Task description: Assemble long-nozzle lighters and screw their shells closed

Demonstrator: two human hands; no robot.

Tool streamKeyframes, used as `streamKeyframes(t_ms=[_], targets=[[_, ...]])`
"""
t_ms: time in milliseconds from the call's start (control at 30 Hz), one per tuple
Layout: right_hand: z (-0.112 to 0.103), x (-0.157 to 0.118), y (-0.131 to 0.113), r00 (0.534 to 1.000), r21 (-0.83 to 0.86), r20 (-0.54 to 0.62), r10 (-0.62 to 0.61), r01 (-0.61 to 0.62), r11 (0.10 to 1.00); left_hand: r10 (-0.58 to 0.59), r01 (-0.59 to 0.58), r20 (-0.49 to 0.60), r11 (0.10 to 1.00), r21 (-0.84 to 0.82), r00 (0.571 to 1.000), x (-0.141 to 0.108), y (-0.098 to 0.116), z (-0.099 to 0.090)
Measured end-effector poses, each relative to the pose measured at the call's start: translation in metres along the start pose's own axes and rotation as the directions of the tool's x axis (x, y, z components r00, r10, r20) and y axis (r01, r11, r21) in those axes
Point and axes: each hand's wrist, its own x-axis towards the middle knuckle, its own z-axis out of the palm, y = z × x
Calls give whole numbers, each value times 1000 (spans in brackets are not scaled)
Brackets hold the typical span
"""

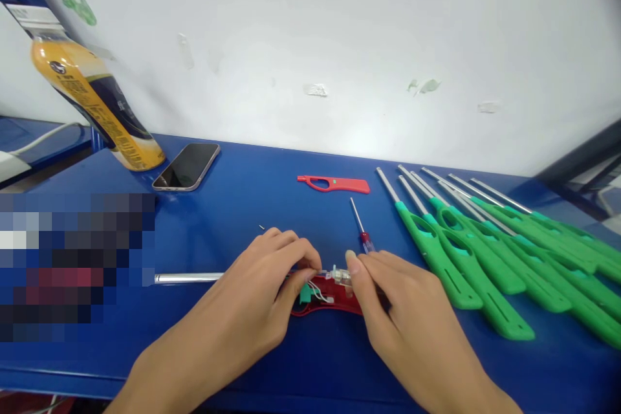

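An opened red stick lighter (pixel 339 306) lies on the blue table between my hands, its metal barrel (pixel 189 278) pointing left. White wires (pixel 320 291) and a green trigger (pixel 305 294) show inside the shell. My right hand (pixel 398 291) grips a clear fuel tank (pixel 341 277) over the shell's right part; the fingers hide its far end. Thumb and forefinger of my left hand (pixel 272 278) are pinched at the end of a thin clear tube (pixel 323 272) by the tank's valve. Behind lie the red shell half (pixel 347 185) and a screwdriver (pixel 365 236).
Several green stick lighters (pixel 466 246) lie in a row on the right. A tiny metal piece (pixel 262 227) rests behind my left hand. A phone (pixel 188 167) and a yellow-labelled bottle (pixel 97 97) stand at the back left, before a white wall (pixel 339 32).
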Motion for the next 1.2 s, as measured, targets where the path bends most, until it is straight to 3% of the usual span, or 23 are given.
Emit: streamKeyframes(t_ms=[433,633,1200], targets=[[1,0,1,1000,-10,5,-11,11,1000,88,-88,-11,995,40,996,0,-5,4],[0,0,2,999,-24,-32,13,-14,1000,46,-45,-29,999,30,999,2,-5,5],[-1,-1,1,1000,-10,25,-2,2,1000,48,-48,-5,998,40,999,5,0,4]])
